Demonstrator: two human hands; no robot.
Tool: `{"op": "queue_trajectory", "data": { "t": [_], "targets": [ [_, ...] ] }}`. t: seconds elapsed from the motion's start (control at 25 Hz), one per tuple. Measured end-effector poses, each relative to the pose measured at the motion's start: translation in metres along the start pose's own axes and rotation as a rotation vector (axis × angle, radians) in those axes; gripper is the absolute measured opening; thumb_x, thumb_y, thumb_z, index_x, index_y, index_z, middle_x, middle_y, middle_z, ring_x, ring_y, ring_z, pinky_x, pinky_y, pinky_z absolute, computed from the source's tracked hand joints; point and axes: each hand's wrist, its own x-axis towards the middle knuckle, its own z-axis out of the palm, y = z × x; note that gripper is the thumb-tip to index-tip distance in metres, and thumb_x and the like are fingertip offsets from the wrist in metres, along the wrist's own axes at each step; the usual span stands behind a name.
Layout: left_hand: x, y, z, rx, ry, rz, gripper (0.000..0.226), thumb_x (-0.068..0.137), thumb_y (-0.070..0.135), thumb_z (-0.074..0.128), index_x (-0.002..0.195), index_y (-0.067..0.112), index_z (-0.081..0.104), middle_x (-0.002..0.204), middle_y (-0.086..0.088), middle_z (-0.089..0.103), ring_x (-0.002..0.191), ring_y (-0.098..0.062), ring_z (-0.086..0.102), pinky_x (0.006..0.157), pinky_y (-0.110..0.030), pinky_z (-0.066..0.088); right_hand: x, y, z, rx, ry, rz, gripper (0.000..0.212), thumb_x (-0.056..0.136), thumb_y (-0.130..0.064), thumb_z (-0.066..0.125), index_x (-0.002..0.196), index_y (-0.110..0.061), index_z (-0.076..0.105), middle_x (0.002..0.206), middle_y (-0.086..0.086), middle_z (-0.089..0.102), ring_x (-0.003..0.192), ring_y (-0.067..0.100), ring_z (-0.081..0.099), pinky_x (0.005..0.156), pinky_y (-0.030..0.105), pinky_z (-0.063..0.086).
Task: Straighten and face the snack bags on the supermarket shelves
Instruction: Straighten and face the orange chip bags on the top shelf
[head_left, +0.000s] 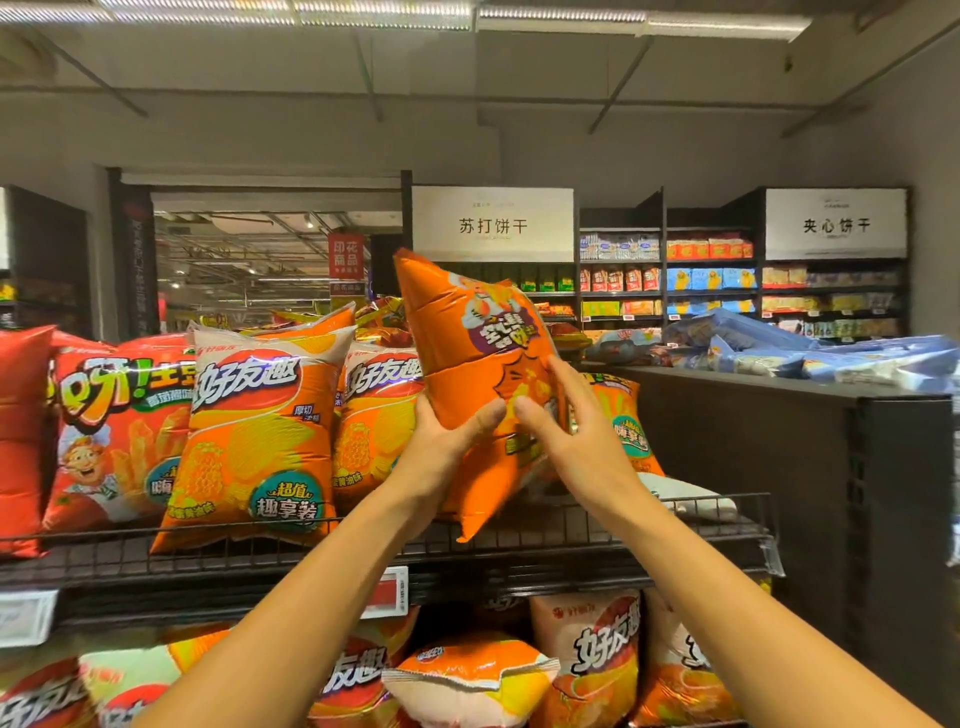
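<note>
- Orange bag (467, 364) sits at the centre of the frame, lifted above the wire shelf (571, 530), tilted with its top corner leaning to the upper left and its bottom corner just above the shelf rail.
- Left hand (447, 441) grips the bag's lower left edge, thumb across the front and fingers curled behind.
- Right hand (566, 426) lies against the bag's lower right side, thumb on the front and fingers stretched up along the edge; the two thumbs nearly meet on the bag's face.
- Left of the held bag, two orange and white chip bags (260, 431) stand upright on the same shelf, faces forward, touching each other.
- Further left stands a red bag (114, 431) with a cartoon chef, and another red one at the frame's left edge.
- Behind the right hand, another orange bag (623, 415) stands partly hidden.
- A price tag (387, 592) hangs from the shelf rail at lower centre.
- Below the rail, more snack bags (587, 660) fill the lower shelf, some lying tilted.
- Right of centre, a dark end panel (779, 493) carries blue packs (753, 343) heaped on top.
- Far shelves under white signs (492, 224) occupy the upper right.
</note>
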Motion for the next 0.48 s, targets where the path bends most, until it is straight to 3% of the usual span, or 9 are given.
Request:
{"op": "queue_trajectory", "data": {
  "t": [0.08, 0.24, 0.36, 0.48],
  "targets": [
    [0.001, -0.002, -0.007, -0.062, 0.015, -0.012, 0.128, 0.032, 0.055, 0.096, 0.141, 0.021, 0.038, 0.125, -0.006, 0.068, 0.109, -0.027, 0.068, 0.092, -0.051, 0.055, 0.004, -0.001, -0.006, 0.002, -0.005, -0.042, 0.05, 0.098, -0.033, 0.061, 0.146, -0.032, 0.045, 0.151, -0.009, 0.043, 0.14, 0.009, 0.039, 0.117, 0.047, 0.035],
    [-0.003, -0.001, -0.023, -0.125, -0.072, -0.07, 0.121, 0.038, 0.05, 0.097, 0.141, 0.017, 0.043, 0.124, -0.012, 0.069, 0.108, -0.031, 0.069, 0.079, -0.043, 0.058, 0.008, 0.002, -0.021, 0.036, -0.022, -0.023, 0.043, 0.099, -0.023, 0.06, 0.139, -0.033, 0.047, 0.14, -0.009, 0.052, 0.126, 0.008, 0.052, 0.106, 0.046, 0.047],
    [-0.007, 0.003, -0.032, -0.142, -0.179, -0.121, 0.116, 0.045, 0.051, 0.094, 0.144, 0.016, 0.043, 0.128, -0.015, 0.066, 0.11, -0.032, 0.067, 0.08, -0.042, 0.058, 0.011, 0.009, -0.03, 0.068, -0.074, 0.132, 0.078, 0.086, -0.048, 0.067, 0.152, -0.03, 0.028, 0.153, -0.002, 0.039, 0.133, 0.012, 0.043, 0.103, 0.035, 0.042],
    [-0.011, 0.007, -0.035, -0.131, -0.25, -0.138, 0.118, 0.042, 0.051, 0.094, 0.143, 0.016, 0.045, 0.127, -0.015, 0.066, 0.107, -0.03, 0.069, 0.078, -0.04, 0.059, 0.01, 0.015, -0.033, 0.222, -0.22, 0.269, 0.133, 0.048, -0.081, 0.076, 0.156, -0.031, 0.016, 0.15, -0.004, 0.044, 0.133, 0.013, 0.047, 0.104, 0.036, 0.043]
  ]
}}
